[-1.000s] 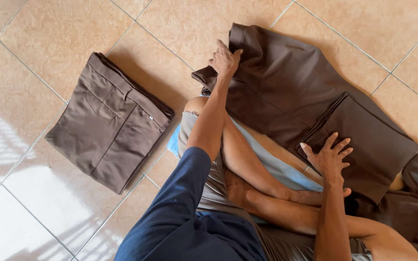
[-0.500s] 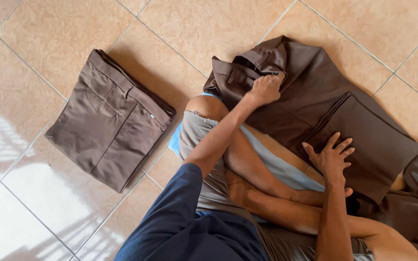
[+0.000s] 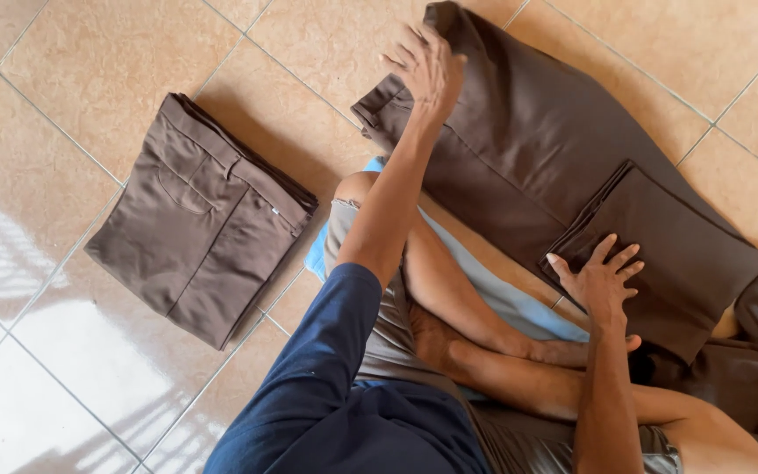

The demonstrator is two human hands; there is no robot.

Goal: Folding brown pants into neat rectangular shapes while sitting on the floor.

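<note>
Head view shows left hand (image 3: pixel 427 66) with loose, spread fingers on dark brown trousers (image 3: pixel 519 149) — right hand (image 3: pixel 603 276), fingers apart, pins the fold — better smooth flat, edges aligned.

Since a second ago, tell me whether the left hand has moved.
Yes. The left hand has swept from the dark brown trousers' waistband corner toward their far top edge, away from the folded brown trousers, which stayed put on the tiled floor.

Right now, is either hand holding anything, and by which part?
Neither hand closes on anything. The left hand rests open near the dark brown trousers' waistband; the right hand presses flat on their folded leg.
</note>
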